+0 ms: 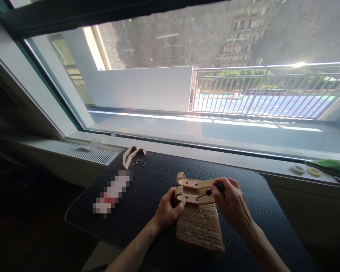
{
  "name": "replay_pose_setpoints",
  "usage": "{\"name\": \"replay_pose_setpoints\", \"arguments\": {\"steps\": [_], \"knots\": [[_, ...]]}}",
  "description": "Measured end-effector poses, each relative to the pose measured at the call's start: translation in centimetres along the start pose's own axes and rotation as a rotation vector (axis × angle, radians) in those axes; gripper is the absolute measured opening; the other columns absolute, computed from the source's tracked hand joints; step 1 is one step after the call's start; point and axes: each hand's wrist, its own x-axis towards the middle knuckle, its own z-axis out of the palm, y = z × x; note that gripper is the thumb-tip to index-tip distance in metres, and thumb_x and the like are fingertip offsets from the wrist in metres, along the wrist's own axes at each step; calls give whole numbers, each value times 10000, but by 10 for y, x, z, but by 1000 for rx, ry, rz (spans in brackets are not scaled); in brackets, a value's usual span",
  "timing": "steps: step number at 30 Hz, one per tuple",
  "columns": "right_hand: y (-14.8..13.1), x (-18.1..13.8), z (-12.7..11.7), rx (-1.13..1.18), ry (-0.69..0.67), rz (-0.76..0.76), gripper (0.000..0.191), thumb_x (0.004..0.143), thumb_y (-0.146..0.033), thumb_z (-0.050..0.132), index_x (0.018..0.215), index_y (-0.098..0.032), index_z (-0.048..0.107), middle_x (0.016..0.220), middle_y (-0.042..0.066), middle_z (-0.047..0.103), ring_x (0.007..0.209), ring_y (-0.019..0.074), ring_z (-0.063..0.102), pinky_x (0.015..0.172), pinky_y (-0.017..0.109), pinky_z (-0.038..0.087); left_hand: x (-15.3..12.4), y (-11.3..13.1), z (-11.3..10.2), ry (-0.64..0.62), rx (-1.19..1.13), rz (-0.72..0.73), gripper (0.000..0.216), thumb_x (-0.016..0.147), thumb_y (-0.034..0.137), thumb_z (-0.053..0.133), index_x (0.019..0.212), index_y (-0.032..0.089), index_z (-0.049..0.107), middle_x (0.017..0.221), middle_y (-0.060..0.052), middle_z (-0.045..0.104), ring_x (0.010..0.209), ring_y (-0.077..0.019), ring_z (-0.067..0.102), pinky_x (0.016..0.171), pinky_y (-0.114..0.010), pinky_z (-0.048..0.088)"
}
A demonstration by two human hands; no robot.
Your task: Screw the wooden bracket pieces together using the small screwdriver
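Note:
My right hand (229,196) is closed around the black handle of a screwdriver (206,193). Its shaft slants down to the left, and the tip meets a hole or screw head in the nearer wooden hook (190,197). With fingers and thumb, my left hand (168,207) grips the curved end of that hook. Just behind it lies a second wooden hook (190,184) with two dark holes. Both rest across a brown piece of cardboard (200,234), whose surface is pitted with many small holes. Fingers of my right hand hide the hooks' right ends.
Two more wooden hooks (133,155) lie at the table's back left, beside several loose screws (139,163). A blurred-out pinkish item (113,192) sits on the dark table (153,166). Tape rolls (314,172) and a green cloth (328,166) are on the windowsill.

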Motion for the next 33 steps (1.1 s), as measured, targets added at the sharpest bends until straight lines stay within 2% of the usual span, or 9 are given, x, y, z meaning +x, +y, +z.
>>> {"name": "replay_pose_setpoints", "arguments": {"steps": [6, 13, 15, 19, 23, 28, 33], "knots": [[-1, 5, 4, -72, -50, -7, 65, 839, -275, 439, 827, -227, 481, 693, 18, 618, 692, 193, 535, 764, 366, 397, -1, -6, -1, 19, 30, 11, 197, 733, 228, 581, 923, 189, 545, 817, 7, 608, 749, -141, 548, 683, -225, 425], [-5, 9, 1, -91, -119, -28, 90, 846, -286, 431, 827, -218, 486, 667, 12, 598, 674, 182, 528, 697, 328, 397, -1, -8, -1, 18, 52, 16, 201, 740, 216, 584, 936, 196, 544, 839, -3, 613, 763, -148, 557, 694, -230, 428], [-8, 14, -3, -66, -205, -69, 97, 848, -280, 425, 827, -215, 493, 675, 6, 581, 653, 165, 511, 669, 310, 391, -1, -9, -1, 16, 54, 17, 197, 746, 218, 581, 937, 197, 539, 839, -4, 610, 766, -149, 557, 699, -232, 429], [-17, 31, -16, 2, -460, -132, 126, 842, -283, 433, 853, -209, 534, 721, 1, 575, 617, 132, 490, 583, 261, 367, 0, -10, -1, 21, 74, 16, 213, 744, 229, 588, 949, 196, 537, 845, -7, 607, 773, -151, 556, 710, -236, 431], [-26, 57, -29, -16, -694, -148, 183, 833, -311, 447, 879, -218, 599, 649, -19, 578, 553, 114, 483, 517, 235, 330, 0, -11, -1, 15, 67, 7, 232, 744, 236, 588, 966, 192, 534, 841, -8, 604, 761, -146, 555, 695, -230, 435], [-40, 92, -33, -228, -932, -267, 212, 763, -291, 493, 834, -228, 682, 729, 6, 654, 610, 129, 528, 538, 234, 328, -1, -13, 0, 14, 67, -12, 276, 723, 244, 608, 985, 194, 537, 815, 3, 600, 735, -139, 548, 672, -226, 436], [-59, 112, -18, -510, -1094, -359, 249, 680, -212, 501, 780, -178, 727, 705, 55, 666, 602, 143, 518, 536, 251, 316, -1, -13, 1, 52, 70, -50, 360, 654, 274, 680, 983, 203, 554, 786, 8, 609, 722, -148, 547, 662, -232, 437]]}}
